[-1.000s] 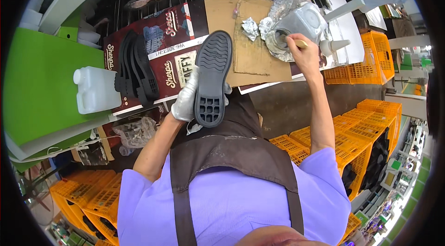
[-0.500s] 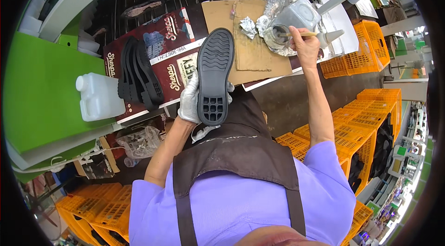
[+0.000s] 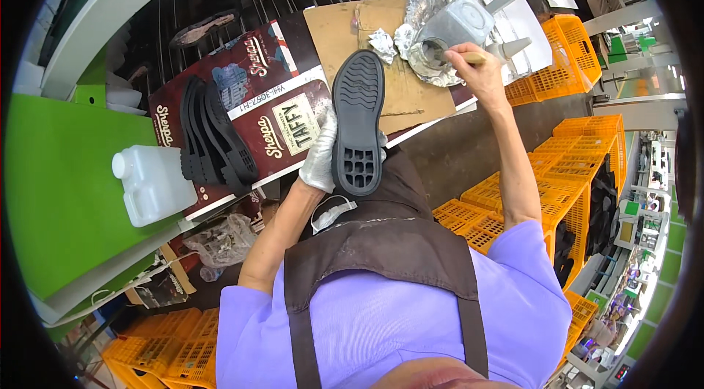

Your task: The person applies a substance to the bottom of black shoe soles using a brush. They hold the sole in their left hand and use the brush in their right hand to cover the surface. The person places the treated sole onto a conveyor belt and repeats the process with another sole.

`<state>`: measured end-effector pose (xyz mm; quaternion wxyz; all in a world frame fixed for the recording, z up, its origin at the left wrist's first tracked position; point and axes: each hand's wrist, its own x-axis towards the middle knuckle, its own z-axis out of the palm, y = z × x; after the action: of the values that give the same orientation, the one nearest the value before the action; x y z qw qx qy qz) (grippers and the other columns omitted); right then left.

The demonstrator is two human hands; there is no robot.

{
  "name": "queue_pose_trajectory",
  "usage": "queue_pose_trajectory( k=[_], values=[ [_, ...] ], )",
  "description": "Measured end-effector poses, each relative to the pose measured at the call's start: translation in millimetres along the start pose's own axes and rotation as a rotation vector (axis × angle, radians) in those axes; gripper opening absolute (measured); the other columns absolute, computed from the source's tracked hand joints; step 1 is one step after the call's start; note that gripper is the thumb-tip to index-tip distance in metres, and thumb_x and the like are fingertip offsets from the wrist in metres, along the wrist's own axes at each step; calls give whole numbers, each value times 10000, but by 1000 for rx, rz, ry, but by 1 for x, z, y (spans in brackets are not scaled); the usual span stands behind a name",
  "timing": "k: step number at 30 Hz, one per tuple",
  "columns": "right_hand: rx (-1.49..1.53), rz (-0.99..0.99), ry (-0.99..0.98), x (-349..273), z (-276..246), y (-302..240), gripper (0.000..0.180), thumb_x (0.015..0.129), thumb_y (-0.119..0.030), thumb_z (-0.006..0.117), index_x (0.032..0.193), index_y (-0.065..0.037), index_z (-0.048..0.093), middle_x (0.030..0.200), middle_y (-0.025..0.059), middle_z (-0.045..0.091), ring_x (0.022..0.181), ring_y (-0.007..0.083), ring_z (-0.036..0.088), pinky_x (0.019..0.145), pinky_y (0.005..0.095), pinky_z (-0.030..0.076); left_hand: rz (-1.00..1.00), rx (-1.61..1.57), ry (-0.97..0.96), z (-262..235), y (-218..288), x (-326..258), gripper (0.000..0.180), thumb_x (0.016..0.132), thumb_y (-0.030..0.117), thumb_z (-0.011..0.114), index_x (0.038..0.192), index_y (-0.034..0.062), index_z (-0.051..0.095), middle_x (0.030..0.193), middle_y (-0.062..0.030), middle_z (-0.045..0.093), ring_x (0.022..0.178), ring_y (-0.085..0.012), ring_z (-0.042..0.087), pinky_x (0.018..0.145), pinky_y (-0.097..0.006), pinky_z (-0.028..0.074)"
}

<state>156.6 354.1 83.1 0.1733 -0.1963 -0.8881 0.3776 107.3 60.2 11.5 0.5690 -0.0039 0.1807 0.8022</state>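
The shoe sole [image 3: 358, 121] in my gloved left grip [image 3: 320, 158] looks fairly light, like firm rubber that would bend rather than break; its side edges near the heel seem the best place to hold. My left grip is closed around that part, fingers behind. The sole is black and long, with wavy ridges toward the toe and square recesses at the heel. It is held before my apron [image 3: 381, 257], toe over the cardboard [image 3: 334, 26]. My bare right grip [image 3: 480, 74] pinches a pale-handled tool [image 3: 474, 57] at a foil-ringed cup [image 3: 425, 52].
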Motion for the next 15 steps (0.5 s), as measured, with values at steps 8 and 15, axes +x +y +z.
queue_pose_trajectory(
  k=[8,15],
  values=[
    [-169,-159,-565,25,-39,-1,123,812,-53,622,926,-47,669,755,33,545,666,137,520,606,266,443,93,189,14,12,23,31,601,804,498,588,1172,35,478,1028,-153,614,894,-248,629,777,-383,539],
    [-45,-91,-648,45,-61,6,123,805,-56,628,919,-29,667,744,32,543,668,117,519,605,256,437,179,435,1,20,42,74,560,798,328,683,1215,31,456,1148,-120,576,1039,-217,573,913,-330,453]
  ],
)
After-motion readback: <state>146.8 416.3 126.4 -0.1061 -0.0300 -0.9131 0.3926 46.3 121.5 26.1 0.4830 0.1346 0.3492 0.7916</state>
